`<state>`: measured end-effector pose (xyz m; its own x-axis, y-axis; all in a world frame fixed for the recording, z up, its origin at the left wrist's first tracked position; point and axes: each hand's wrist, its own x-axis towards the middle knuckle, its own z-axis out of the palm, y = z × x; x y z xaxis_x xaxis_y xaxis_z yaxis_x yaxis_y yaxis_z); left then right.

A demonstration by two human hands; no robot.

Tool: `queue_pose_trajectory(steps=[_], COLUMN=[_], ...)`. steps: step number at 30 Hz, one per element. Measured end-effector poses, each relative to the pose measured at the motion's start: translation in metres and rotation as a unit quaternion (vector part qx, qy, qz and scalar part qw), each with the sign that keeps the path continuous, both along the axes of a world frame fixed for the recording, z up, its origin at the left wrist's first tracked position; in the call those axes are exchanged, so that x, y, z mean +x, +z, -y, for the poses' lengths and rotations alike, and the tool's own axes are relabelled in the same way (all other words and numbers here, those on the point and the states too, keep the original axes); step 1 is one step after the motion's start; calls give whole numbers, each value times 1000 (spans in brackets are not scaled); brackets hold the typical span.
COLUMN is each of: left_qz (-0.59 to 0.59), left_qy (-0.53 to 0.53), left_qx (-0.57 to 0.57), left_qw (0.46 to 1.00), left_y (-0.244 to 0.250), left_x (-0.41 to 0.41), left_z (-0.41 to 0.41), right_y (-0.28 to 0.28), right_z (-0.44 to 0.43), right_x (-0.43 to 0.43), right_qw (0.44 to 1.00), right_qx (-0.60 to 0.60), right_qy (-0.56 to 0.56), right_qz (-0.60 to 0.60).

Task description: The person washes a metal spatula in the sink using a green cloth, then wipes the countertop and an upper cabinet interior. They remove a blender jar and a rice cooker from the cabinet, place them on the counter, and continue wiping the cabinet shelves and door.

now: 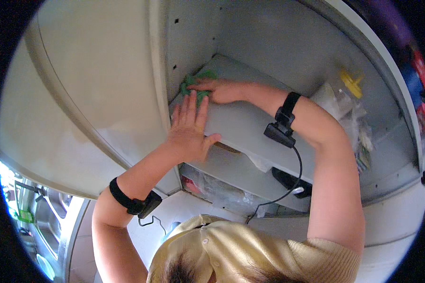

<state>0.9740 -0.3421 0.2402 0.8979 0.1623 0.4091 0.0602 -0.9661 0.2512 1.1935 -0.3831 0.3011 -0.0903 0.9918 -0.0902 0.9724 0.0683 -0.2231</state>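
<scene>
Inside a cabinet, my right hand (225, 91) reaches across the grey shelf (248, 116) to its left side. It holds a crumpled green cloth (203, 78) against the shelf near the cabinet's side wall (191, 42). Some of the cloth is hidden under the fingers. Just in front, my left hand (191, 131) is spread over the shelf's left front part, holding nothing. Its fingertips come close to the cloth; whether they touch it, I cannot tell.
A pale cabinet door (99, 81) stands swung out at left. Clear plastic bags (347, 106) and a yellow plastic item (352, 84) are at right. Lower shelves hold plastic-wrapped things (216, 191) and a black object (287, 180). A cable (299, 169) hangs from my right forearm's strap. A metal sink (49, 219) is far left.
</scene>
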Motion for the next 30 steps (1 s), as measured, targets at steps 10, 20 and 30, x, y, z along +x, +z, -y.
queue_pose_trajectory(steps=[10,20,30], left_qz=[41,-28,127], left_qy=[37,65,-198], left_qx=[32,71,-258], left_qw=[998,995,937], left_y=[-12,1,-2], left_x=[14,11,-41], left_z=[-8,7,42], right_y=[26,-1,17], right_z=[233,376,300], right_x=[-65,-116,-167], right_qw=[979,764,543], right_qx=[-7,28,314], right_qy=[-198,-616,-352], right_qz=[-39,190,-695])
